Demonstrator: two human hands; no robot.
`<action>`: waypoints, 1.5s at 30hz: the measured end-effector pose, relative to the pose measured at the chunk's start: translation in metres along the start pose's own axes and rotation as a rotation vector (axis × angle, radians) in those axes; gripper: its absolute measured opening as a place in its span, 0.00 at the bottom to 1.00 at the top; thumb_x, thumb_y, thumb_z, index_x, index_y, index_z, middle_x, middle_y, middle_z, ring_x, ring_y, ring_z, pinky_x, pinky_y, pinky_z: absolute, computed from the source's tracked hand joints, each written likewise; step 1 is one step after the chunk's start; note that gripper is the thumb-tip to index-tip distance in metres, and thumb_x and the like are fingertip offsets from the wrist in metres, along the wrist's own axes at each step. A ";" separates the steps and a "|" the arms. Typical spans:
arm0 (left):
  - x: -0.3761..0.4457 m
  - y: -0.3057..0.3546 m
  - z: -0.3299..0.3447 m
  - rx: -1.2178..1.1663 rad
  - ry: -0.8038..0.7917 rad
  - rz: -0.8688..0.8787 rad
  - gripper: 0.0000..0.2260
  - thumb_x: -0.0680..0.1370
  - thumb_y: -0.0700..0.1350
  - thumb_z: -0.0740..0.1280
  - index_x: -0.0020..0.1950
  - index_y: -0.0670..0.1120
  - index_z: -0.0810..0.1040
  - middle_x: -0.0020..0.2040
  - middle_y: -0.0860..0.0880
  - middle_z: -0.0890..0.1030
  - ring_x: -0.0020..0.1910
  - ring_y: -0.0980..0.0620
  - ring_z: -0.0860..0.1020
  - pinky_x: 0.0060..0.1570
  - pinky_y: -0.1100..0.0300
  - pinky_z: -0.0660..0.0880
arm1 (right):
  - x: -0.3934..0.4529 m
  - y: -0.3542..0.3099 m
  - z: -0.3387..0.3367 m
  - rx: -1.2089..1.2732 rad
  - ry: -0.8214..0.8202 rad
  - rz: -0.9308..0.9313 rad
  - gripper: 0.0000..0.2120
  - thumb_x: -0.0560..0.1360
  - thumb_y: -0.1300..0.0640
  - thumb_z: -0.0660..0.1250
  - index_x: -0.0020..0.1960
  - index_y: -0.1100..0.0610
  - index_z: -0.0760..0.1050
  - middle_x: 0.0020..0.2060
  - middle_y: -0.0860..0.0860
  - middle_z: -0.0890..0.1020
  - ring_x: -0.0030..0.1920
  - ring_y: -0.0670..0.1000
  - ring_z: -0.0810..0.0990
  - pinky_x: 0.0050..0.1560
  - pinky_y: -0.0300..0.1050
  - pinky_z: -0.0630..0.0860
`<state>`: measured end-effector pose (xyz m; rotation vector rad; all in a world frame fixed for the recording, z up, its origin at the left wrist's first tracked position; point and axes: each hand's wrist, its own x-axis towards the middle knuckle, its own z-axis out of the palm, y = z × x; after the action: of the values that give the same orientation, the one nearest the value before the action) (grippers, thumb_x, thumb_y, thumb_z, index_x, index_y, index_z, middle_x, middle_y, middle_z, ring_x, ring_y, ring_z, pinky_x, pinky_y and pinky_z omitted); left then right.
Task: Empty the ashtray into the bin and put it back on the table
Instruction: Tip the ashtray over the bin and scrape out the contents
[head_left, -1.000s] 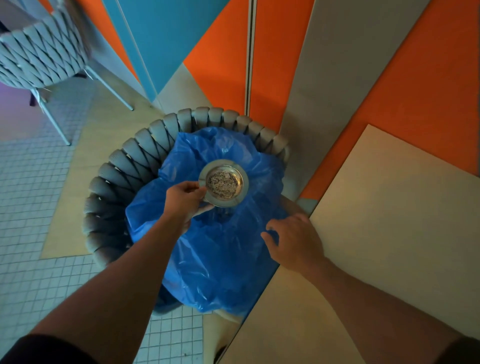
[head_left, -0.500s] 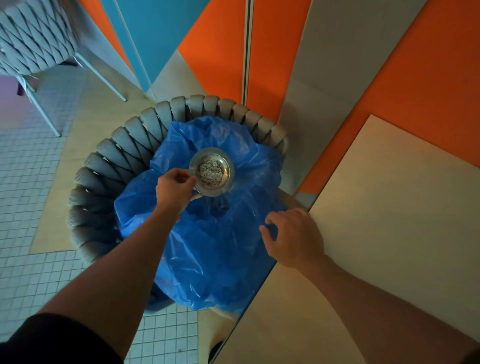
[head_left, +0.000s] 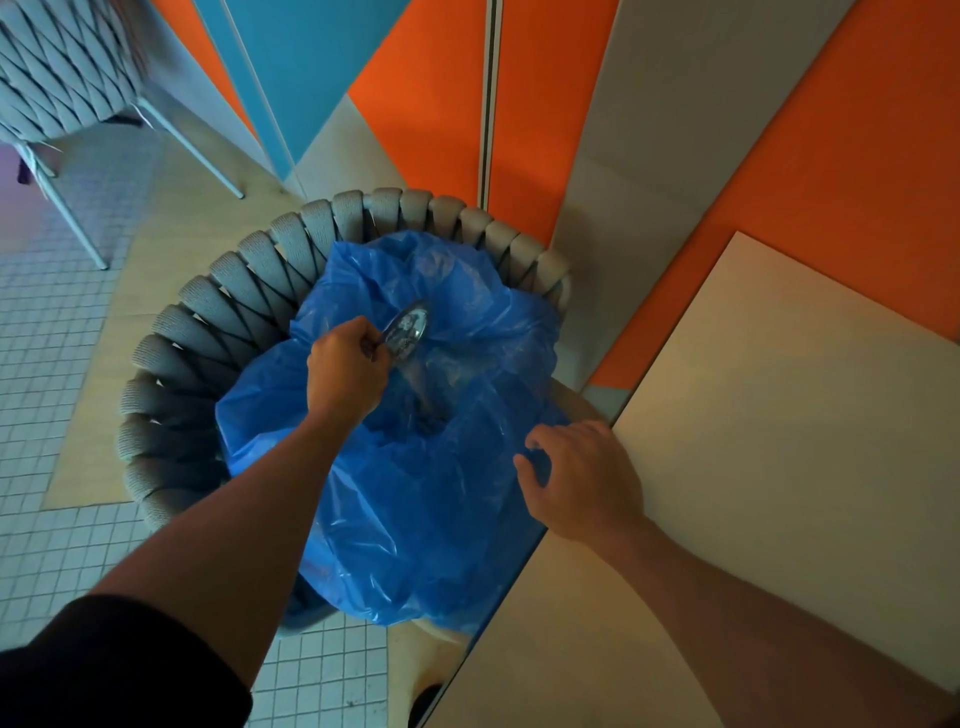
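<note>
A small round metal ashtray (head_left: 409, 328) is tipped steeply on edge over the open mouth of a blue plastic bin bag (head_left: 415, 499). My left hand (head_left: 345, 370) grips its near rim. A blurred grey streak of ash falls from it into the bag's dark opening (head_left: 428, 415). The bag sits on a chair with a woven grey back (head_left: 218, 291). My right hand (head_left: 584, 475) rests on the bag's right edge, fingers curled on the plastic, beside the beige table (head_left: 779, 441).
A second woven chair (head_left: 57, 88) with thin metal legs stands at the top left on the tiled floor. Orange, blue and grey wall panels rise behind the bin. The table's left edge runs diagonally right next to the bag.
My left hand has turned the ashtray from level to steeply tilted, and its ash is now pouring into the bag. My right hand stays on the bag's edge.
</note>
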<state>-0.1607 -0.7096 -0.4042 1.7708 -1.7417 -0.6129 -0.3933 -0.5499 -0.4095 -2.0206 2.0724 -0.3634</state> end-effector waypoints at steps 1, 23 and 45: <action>0.000 0.000 0.001 0.001 -0.002 0.004 0.06 0.74 0.37 0.67 0.40 0.48 0.77 0.37 0.48 0.81 0.38 0.48 0.79 0.40 0.51 0.77 | 0.000 0.000 0.000 0.000 -0.002 -0.001 0.20 0.75 0.38 0.55 0.50 0.50 0.78 0.42 0.45 0.84 0.43 0.48 0.79 0.55 0.44 0.72; -0.004 0.001 0.001 0.334 0.023 0.359 0.04 0.76 0.38 0.64 0.42 0.40 0.74 0.38 0.44 0.77 0.32 0.44 0.72 0.29 0.50 0.70 | -0.002 -0.003 -0.005 0.029 -0.015 0.004 0.19 0.75 0.39 0.56 0.52 0.50 0.78 0.44 0.46 0.85 0.45 0.47 0.80 0.55 0.43 0.72; -0.007 0.002 0.006 0.488 -0.081 0.407 0.03 0.77 0.38 0.63 0.44 0.42 0.74 0.38 0.46 0.75 0.35 0.42 0.75 0.28 0.51 0.68 | -0.002 -0.004 -0.006 0.040 0.011 0.016 0.19 0.75 0.39 0.58 0.51 0.51 0.79 0.43 0.46 0.85 0.44 0.48 0.80 0.54 0.43 0.73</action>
<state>-0.1666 -0.7032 -0.4079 1.6200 -2.3714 -0.0870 -0.3914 -0.5476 -0.4021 -1.9829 2.0694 -0.4105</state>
